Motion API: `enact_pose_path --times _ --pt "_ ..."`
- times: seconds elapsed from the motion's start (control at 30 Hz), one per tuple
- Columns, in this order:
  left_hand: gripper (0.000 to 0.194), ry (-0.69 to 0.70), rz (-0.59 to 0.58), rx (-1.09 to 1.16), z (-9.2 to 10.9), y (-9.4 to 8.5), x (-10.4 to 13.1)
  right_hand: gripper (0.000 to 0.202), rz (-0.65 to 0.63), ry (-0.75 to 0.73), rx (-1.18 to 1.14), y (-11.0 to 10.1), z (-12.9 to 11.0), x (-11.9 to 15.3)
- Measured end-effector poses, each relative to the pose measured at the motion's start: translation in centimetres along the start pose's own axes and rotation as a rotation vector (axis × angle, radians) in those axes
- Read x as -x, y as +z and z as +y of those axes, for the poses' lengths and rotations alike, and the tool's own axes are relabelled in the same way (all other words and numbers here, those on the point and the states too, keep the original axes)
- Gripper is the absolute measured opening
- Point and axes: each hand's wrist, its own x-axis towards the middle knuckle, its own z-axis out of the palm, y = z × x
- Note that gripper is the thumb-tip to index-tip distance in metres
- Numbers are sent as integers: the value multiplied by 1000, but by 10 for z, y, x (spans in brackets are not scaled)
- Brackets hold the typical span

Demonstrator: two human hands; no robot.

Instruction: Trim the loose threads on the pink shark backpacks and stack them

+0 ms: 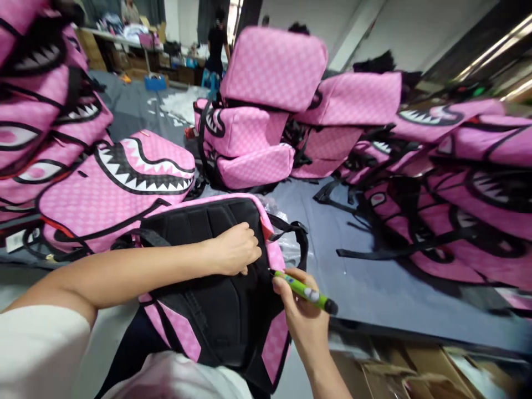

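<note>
A pink checkered backpack lies with its black padded back panel [224, 299] facing up, partly on the table edge and against my body. My left hand [238, 249] is closed in a fist on the upper part of that panel; whatever its fingers may grip is hidden. My right hand [305, 302] holds a green marker [305, 289] with a black end. The marker's dark tip touches or nearly touches the black and pink seam at the backpack's right side. A black strap [301, 238] loops out beyond that side.
Pink shark-mouth backpacks are piled at the left [124, 188], stacked behind [257, 133] and heaped at the right [453, 221] on the grey table [353, 288]. Cardboard boxes [399, 371] stand below the table's edge. A person in dark clothes [216, 50] is in the background.
</note>
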Motion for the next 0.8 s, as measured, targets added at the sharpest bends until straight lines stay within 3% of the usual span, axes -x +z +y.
enact_pose_path --times 0.13,0.27,0.33,0.4,0.5,0.67,0.73,0.8 --pt "32 -16 -4 -15 3 -26 11 29 54 -144 -98 3 -8 31" --pt "28 -75 109 -20 40 -75 44 40 173 -545 -10 0 -41 42" --pt "27 -125 159 -3 59 -102 59 48 204 -752 14 -8 -61 36" --pt "27 -214 196 42 71 -118 69 51 187 -887 42 -15 -75 26" --pt "32 -321 195 131 75 -106 74 45 129 -890 73 -9 -77 16" --pt "42 -237 128 -11 54 -49 90 26 95 -806 151 32 -44 8" --pt "40 -190 171 -105 44 -42 109 26 100 -824 138 41 -32 5" --pt "36 -167 193 -129 35 -47 131 29 99 -841 93 43 -27 2"
